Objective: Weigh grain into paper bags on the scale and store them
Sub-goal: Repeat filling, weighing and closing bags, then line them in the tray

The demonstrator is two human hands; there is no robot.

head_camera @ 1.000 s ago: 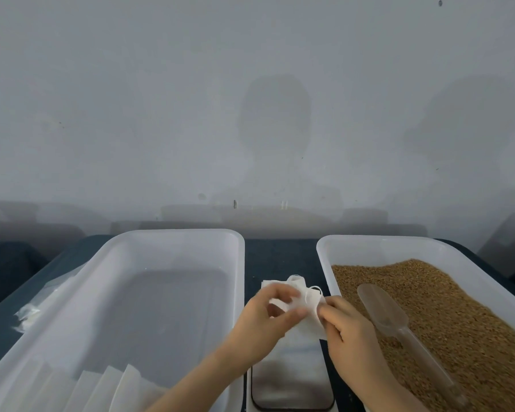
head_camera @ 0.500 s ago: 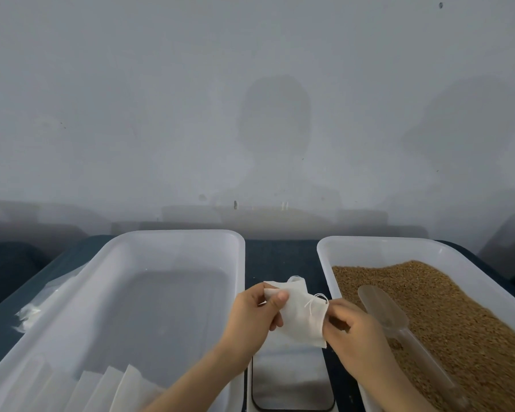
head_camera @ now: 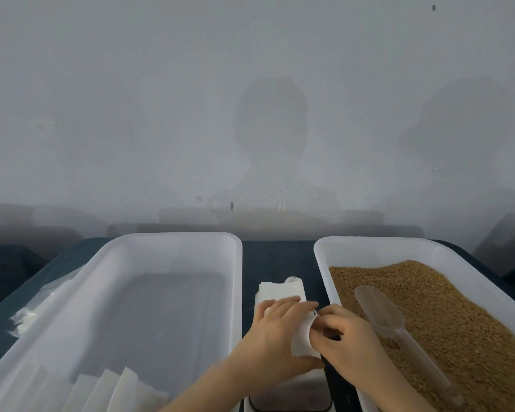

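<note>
Bag-opening step: the left hand (head_camera: pixel 275 331) grips the bag (head_camera: pixel 301 337) between fingers and thumb over the scale (head_camera: pixel 292 395), the right hand (head_camera: pixel 347 337) pinches its edge; next likely needs the mouth spread, then the scoop (head_camera: pixel 381 315) right of the fingers.

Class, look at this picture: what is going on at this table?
A person holds a small white paper bag in both hands, by the scale between two plastic tubs. The left hand grips it and the right hand pinches its edge, apparently opening it. The scoop lies untouched on the grain in the right tub. A few flat bags lie in the left tub.
</note>
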